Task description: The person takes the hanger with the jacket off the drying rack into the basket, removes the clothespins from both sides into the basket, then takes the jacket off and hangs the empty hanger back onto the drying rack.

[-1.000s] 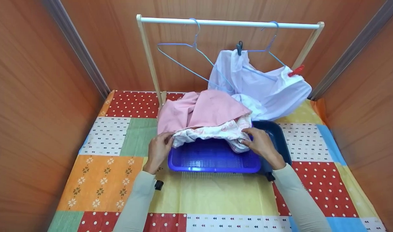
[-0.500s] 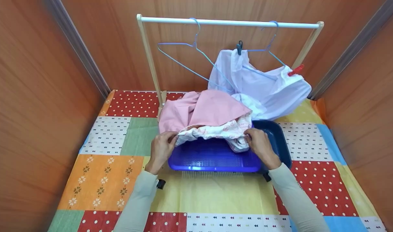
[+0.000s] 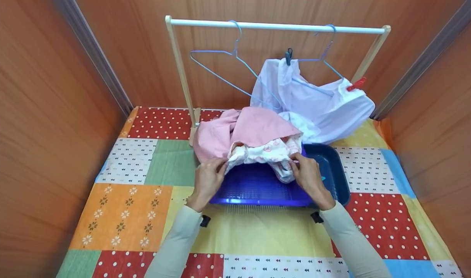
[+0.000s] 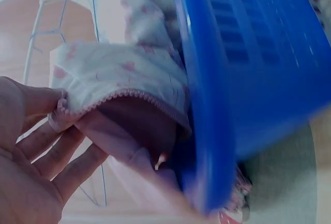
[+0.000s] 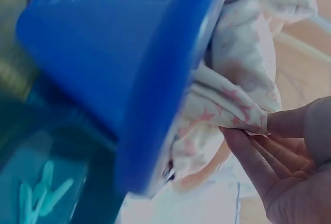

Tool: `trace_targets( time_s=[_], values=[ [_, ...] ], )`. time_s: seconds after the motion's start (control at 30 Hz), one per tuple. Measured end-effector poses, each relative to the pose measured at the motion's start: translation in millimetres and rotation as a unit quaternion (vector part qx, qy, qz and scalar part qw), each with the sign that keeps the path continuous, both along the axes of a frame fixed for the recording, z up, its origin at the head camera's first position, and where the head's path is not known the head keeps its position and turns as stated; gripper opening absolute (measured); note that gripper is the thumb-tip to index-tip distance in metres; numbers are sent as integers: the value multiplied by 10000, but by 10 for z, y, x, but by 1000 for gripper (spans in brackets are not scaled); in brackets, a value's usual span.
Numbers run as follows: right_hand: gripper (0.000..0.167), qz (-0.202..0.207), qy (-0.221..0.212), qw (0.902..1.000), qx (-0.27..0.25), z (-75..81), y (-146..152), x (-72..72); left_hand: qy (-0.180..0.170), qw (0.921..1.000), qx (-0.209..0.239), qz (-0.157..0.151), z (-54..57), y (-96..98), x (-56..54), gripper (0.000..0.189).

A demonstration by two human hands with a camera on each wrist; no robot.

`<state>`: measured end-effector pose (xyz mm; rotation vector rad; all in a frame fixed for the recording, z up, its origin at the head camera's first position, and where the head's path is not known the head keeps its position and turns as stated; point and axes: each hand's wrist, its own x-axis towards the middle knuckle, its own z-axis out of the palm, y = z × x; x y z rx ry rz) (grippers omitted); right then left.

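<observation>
A white garment with a pink print (image 3: 268, 152) is bunched over the back of the blue basket (image 3: 254, 189), with pink cloth (image 3: 262, 125) draped behind and above it. My left hand (image 3: 208, 179) pinches the garment's left edge between thumb and fingers. In the left wrist view a scalloped trim (image 4: 129, 93) runs along that edge, and the side beneath it is pink. My right hand (image 3: 309, 175) pinches the right edge; the right wrist view has a fold (image 5: 245, 115) between thumb and forefinger. Part of the garment hangs down inside the basket.
A dark tray (image 3: 334, 166) stands right of the basket, with turquoise clothespins (image 5: 44, 195) in it. Behind is a rack (image 3: 274, 26) with a bare hanger (image 3: 216, 73) and white clothing (image 3: 309, 100) clipped by black (image 3: 288, 58) and red (image 3: 356, 84) pegs.
My left hand has moved right, drawing the garment's left edge inward, so the printed cloth is more bunched. The right hand has shifted only slightly, its fingers now closer together on the cloth.
</observation>
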<state>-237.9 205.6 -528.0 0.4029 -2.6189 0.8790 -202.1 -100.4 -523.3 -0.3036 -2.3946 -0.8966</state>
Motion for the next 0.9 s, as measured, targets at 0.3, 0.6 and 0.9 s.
trace_targets(
  time_s=[0.3,0.6,0.9],
  values=[
    [5,542,273,9979,212,-56,-266,162,139,9983,-463,-312,-94,383,123,9],
    [8,877,545,9930,580,-249,-395,274,108,9894,-1391,-398,-342,554,199,10],
    [7,908,-555,9861,1278,-342,-416,322,-1156,9678,-2176,-516,-416,556,242,19]
  ],
)
